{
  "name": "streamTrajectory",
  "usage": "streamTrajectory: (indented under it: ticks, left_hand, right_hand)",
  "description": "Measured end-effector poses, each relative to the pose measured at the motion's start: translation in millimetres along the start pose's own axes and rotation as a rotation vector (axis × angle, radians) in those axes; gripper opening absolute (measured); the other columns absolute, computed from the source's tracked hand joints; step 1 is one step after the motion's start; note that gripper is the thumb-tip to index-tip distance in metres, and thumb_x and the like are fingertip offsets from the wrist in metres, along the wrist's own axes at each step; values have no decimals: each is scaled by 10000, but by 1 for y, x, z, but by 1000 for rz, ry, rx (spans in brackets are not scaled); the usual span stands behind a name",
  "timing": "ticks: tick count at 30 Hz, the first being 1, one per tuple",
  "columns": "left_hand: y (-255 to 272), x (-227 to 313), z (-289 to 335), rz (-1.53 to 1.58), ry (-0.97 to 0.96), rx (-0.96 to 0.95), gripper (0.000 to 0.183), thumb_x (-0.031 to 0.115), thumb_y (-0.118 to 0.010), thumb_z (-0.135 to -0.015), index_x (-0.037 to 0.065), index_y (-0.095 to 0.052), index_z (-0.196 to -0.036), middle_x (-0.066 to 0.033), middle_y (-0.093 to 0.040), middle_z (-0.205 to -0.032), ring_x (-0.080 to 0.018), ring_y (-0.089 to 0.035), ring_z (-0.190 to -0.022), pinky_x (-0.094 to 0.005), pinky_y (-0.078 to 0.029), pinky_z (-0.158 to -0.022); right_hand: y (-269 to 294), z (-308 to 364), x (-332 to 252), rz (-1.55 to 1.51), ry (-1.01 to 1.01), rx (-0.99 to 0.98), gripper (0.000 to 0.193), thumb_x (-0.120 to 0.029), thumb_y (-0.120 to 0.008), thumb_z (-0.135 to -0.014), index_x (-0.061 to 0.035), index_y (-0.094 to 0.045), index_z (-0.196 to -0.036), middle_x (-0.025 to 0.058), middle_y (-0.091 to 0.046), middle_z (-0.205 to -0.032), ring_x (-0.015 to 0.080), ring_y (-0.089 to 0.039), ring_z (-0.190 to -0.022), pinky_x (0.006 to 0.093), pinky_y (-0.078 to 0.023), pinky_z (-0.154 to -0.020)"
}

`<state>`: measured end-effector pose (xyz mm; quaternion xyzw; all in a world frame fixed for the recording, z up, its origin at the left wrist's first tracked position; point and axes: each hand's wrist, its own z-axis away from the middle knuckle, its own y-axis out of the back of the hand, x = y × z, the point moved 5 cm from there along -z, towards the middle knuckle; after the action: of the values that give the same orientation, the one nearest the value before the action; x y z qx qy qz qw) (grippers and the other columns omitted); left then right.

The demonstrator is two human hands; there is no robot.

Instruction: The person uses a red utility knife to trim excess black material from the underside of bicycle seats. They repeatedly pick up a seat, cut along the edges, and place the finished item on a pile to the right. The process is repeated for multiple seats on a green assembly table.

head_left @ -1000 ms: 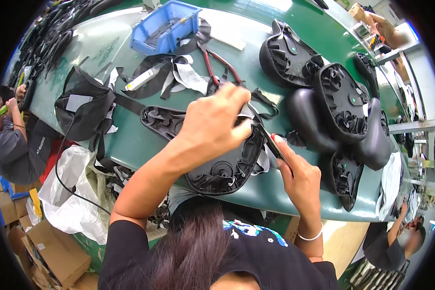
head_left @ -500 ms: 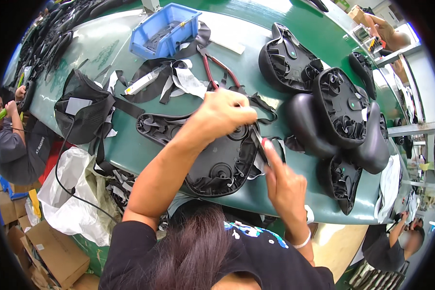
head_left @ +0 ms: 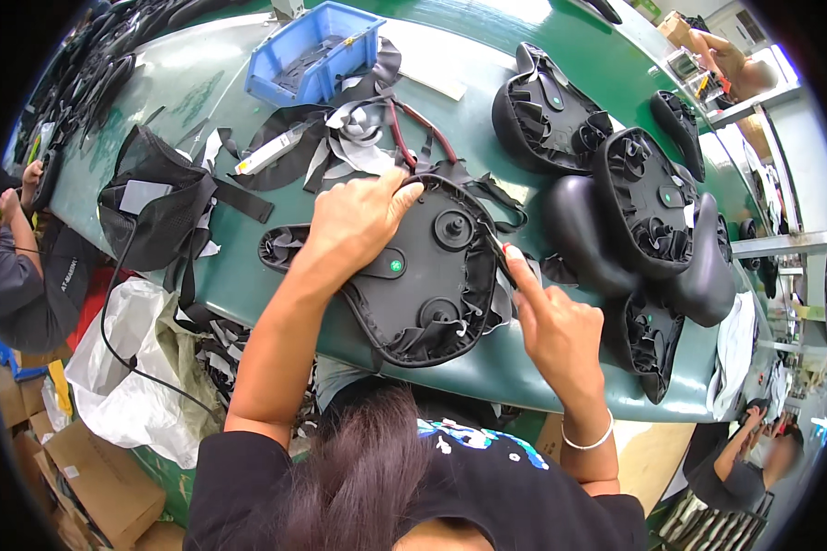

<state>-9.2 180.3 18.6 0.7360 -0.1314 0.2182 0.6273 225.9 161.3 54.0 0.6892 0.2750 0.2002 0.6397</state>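
An upside-down black bicycle saddle (head_left: 423, 266) lies on the green table before me, its base facing up with two round posts and gathered cover fabric along its rim. My left hand (head_left: 358, 220) grips its far left edge, thumb over the rim. In my right hand (head_left: 560, 335) is a slim knife-like tool (head_left: 497, 255) with a red part, its tip against the saddle's right rim; the fist hides most of its handle. Loose dark and pale cover fabric (head_left: 498, 308) hangs at that edge. Red-handled pliers (head_left: 401, 136) lie just beyond the saddle.
More saddles (head_left: 648, 197) are heaped at the right. A blue bin (head_left: 317, 55) of small dark pieces stands at the back, near fabric scraps (head_left: 354, 138). A black mesh bag (head_left: 152, 197) with a cable sits left, above a white plastic sack (head_left: 129, 358). Other people work at both sides.
My left hand has moved left and down from the saddle's upper right to its far left edge. My right hand has shifted slightly right and down, and the saddle has turned a little.
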Motion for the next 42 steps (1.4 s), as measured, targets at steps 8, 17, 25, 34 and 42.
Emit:
streamTrajectory:
  ticks: [8,17,25,34,42]
  left_hand:
    - [-7,-1,38,29,257,145,398,462,-444,-959,130,-648,-1042,-103,-676,-885,-364,-645,-767,-459,-491,-641]
    - [-8,9,42,8,283,150,350,439,-467,-958,149,-624,-1076,-91,-658,-881,-355,-637,-741,-461,-486,-624]
    - [-13,64,31,63,-492,166,172,258,-692,-775,160,-682,-916,-12,-600,-1078,-221,-475,-1149,-514,-224,-1001]
    - [-8,43,18,193,-295,329,133,201,-687,-824,79,-673,-773,-22,-559,-1100,-203,-475,-1115,-452,-190,-1022]
    - [-4,-18,25,1473,347,460,307,259,-590,-951,6,-604,-1125,-36,-586,-924,-117,-526,-913,-252,-421,-808]
  right_hand:
    - [15,49,-10,-350,-192,-205,540,-84,-583,-860,-137,-456,-1382,153,-663,-733,300,-616,-548,378,-475,-531]
    - [-14,-42,1,-681,-153,204,511,-23,-664,-792,-39,-504,-1277,145,-665,-952,216,-649,-773,315,-508,-691]
    - [-27,-31,-2,-1277,-252,90,437,-49,-681,-826,-3,-530,-1233,40,-626,-929,84,-587,-790,225,-475,-695]
    - [0,-3,16,-306,-7,22,487,-142,-662,-832,-189,-559,-1305,110,-617,-675,288,-587,-541,379,-412,-485]
    - [26,-8,16,39,3,-55,461,-222,-659,-830,-291,-563,-1276,91,-576,-606,296,-547,-473,413,-393,-459]
